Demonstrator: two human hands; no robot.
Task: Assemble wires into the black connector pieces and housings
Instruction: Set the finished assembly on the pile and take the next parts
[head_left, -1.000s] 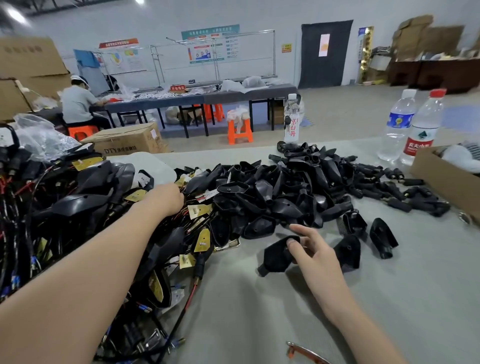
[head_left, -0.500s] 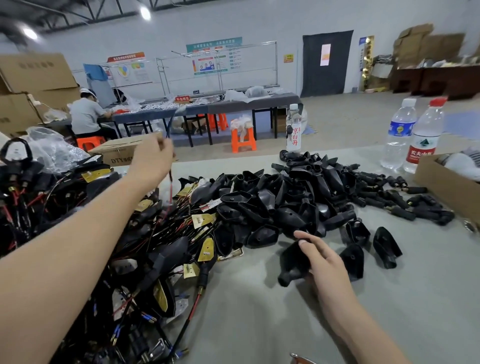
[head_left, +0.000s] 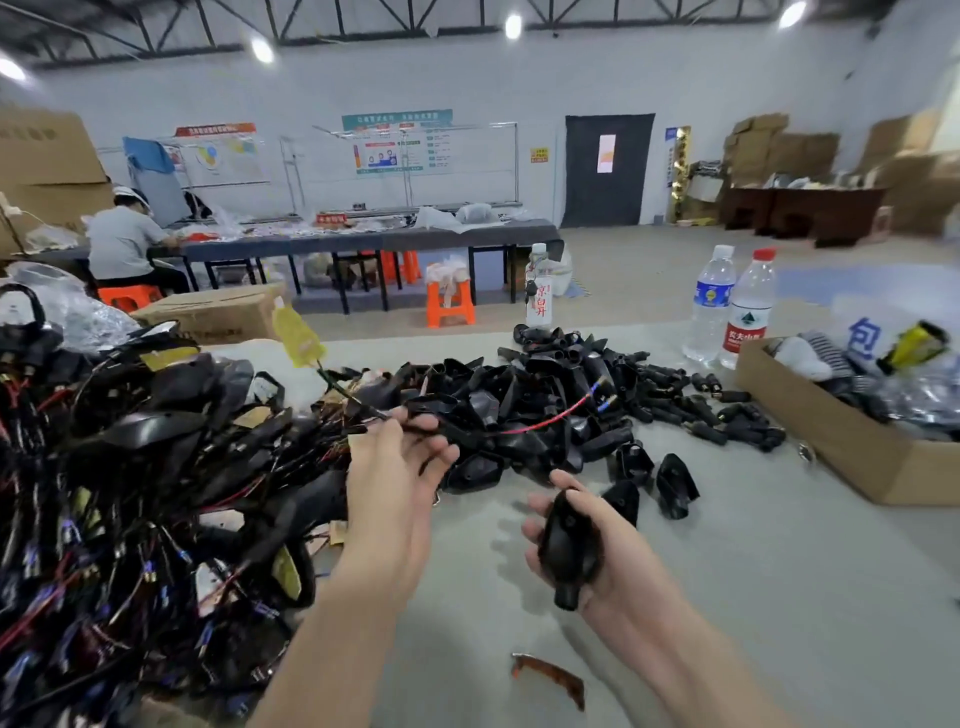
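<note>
Right-hand grip: our right hand (head_left: 602, 551) is curled round one black housing (head_left: 569, 540), held above the table (head_left: 753, 597) with its narrow end nearest us.
Left-hand grip: our left hand (head_left: 395, 467) pinches a wire lead (head_left: 540, 423) at the fingertips. The red strand runs right across the heap to blue-sleeved terminals (head_left: 605, 388), and a yellow tag (head_left: 298, 338) stands up on the far side.
Housing, handling: we judge it light, rigid moulded plastic, glossy and somewhat slippery. We would hold it across the wide body and leave the narrow opening free.
Wire, handling: we judge it light, limp and apt to snag. We would hold it close behind the terminals so the end steers.
Stock, housings: loose housing heap (head_left: 519, 364) just beyond both hands.
Stock, wires: tangled wire heap (head_left: 130, 493) to our left.
Writing, red-capped bottle (head_left: 748, 312): label seems to read 农夫山泉.
Writing, centre bottle (head_left: 537, 291): red characters, of which 白开 is legible.
Writing, blue-labelled bottle (head_left: 709, 306): unreadable.
Writing, cardboard box (head_left: 831, 452): a bag inside shows a blue 包.
Writing, tag: too blurred to read.
</note>
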